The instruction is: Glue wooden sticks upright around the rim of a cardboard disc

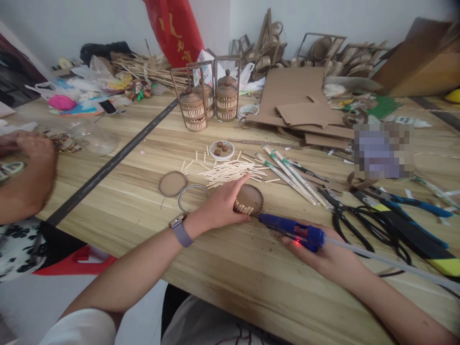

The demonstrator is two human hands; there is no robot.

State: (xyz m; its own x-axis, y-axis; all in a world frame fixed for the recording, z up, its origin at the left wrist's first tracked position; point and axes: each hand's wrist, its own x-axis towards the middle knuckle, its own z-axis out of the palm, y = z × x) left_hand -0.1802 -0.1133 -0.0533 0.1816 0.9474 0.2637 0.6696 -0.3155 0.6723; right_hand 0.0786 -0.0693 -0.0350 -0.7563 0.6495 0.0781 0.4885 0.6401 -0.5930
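Disc, brown, round, scalloped rim: centre of the frame, on the table, short sticks standing in a row along its near edge. Left hand: at the disc's left side, covering part of it, thumb at the near edge, forefinger raised apart from it; cannot tell how firmly it grips. Right hand: lower right of centre, fingers closed round the glue gun, blue, red light lit, nozzle pointing at the disc's near edge; a clear glue stick trails from its rear to the right. Loose sticks: heaped just behind the disc, hemming it in. Left of the heap: second disc; ring, partly behind the left wrist. Above the heap: white-rimmed dish with brown beads. Right of the heap: wrapped bundles, slanting. Right edge area: black scissors, pliers, crowding the space beyond the glue gun. Upper centre: framed baskets, tape roll. Upper right: cardboard. Left: long black strip, running diagonally; clear jar; a co-worker's arm. Top: red bag.
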